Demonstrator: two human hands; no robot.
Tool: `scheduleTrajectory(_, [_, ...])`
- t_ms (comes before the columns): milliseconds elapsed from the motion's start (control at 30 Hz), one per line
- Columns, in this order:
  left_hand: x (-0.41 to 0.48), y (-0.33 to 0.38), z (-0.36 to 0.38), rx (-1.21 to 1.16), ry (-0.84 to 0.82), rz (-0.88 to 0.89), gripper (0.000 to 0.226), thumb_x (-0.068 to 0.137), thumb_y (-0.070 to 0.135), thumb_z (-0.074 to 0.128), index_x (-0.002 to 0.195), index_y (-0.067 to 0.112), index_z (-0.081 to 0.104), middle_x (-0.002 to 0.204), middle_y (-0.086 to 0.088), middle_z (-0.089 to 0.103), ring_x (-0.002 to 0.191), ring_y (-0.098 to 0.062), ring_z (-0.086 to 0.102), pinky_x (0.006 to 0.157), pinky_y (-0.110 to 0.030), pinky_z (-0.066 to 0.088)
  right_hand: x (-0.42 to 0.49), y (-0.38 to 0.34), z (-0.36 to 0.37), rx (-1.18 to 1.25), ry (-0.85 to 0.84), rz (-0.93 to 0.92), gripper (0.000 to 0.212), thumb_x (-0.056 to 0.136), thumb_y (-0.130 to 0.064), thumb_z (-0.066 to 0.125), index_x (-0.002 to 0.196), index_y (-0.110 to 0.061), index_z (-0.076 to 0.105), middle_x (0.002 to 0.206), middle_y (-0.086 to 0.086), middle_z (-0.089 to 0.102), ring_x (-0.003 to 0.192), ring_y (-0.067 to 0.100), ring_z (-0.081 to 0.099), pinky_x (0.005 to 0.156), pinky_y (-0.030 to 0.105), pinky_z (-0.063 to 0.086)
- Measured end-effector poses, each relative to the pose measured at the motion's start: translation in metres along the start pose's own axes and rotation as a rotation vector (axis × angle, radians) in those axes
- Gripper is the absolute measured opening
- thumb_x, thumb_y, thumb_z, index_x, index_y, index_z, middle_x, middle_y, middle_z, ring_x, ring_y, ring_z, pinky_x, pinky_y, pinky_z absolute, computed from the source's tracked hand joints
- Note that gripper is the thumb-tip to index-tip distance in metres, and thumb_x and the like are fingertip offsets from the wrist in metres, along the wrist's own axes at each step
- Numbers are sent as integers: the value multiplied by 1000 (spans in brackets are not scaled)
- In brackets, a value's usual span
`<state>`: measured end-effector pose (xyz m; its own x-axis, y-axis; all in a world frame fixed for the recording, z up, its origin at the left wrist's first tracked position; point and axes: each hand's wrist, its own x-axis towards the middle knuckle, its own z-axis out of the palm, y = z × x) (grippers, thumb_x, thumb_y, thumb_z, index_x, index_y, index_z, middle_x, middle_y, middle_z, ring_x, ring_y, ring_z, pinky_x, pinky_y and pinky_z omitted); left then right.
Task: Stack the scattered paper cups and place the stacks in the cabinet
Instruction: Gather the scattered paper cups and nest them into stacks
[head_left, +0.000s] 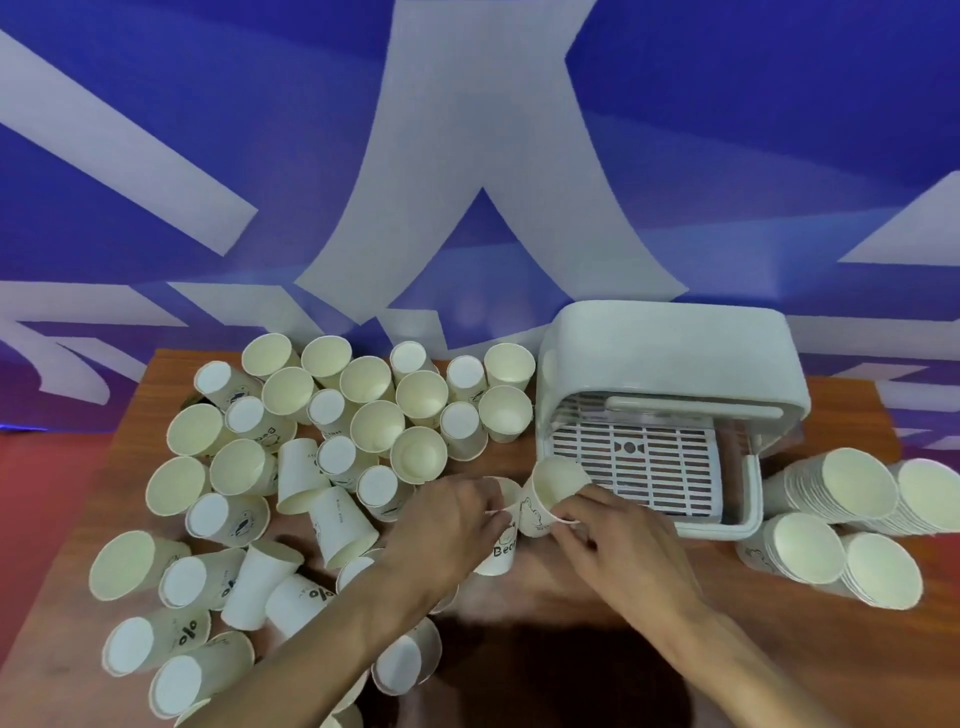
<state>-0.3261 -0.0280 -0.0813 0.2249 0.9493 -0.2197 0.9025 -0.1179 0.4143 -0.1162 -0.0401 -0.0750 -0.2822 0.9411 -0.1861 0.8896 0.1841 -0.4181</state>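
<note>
Several loose cream paper cups (374, 426) cover the left half of the wooden table (841, 400), some upright, some upside down, some on their sides. My left hand (447, 525) grips an upright cup (501, 551) printed with "Bear". My right hand (618, 540) holds a second cup (550, 493), tilted, right beside the first one. The white cabinet (670, 353) stands at the back right with its lid raised, showing a slotted tray (639, 467) inside. Several finished stacks (852, 483) lie on their sides to the cabinet's right.
A blue and white banner hangs behind the table. Red floor shows at the far left. A dark shadow lies on the table's front edge between my forearms.
</note>
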Motion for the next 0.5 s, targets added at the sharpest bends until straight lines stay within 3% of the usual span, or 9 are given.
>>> scheduleTrajectory(267, [0, 95, -14, 89, 206, 305, 22, 90, 42, 54, 84, 24, 66, 78, 5, 62, 68, -19, 63, 53, -34, 48, -65, 50, -63, -2, 253, 46, 13, 91, -46, 61, 100, -39, 67, 99, -23, 65, 84, 5, 67, 59, 31, 51])
scheduleTrajectory(500, [0, 207, 13, 78, 327, 516, 26, 94, 41, 52, 81, 23, 65, 75, 7, 59, 69, -17, 59, 54, -34, 44, -140, 133, -113, 38, 496, 173, 7, 89, -35, 73, 96, -36, 70, 92, -19, 66, 76, 5, 61, 55, 33, 50])
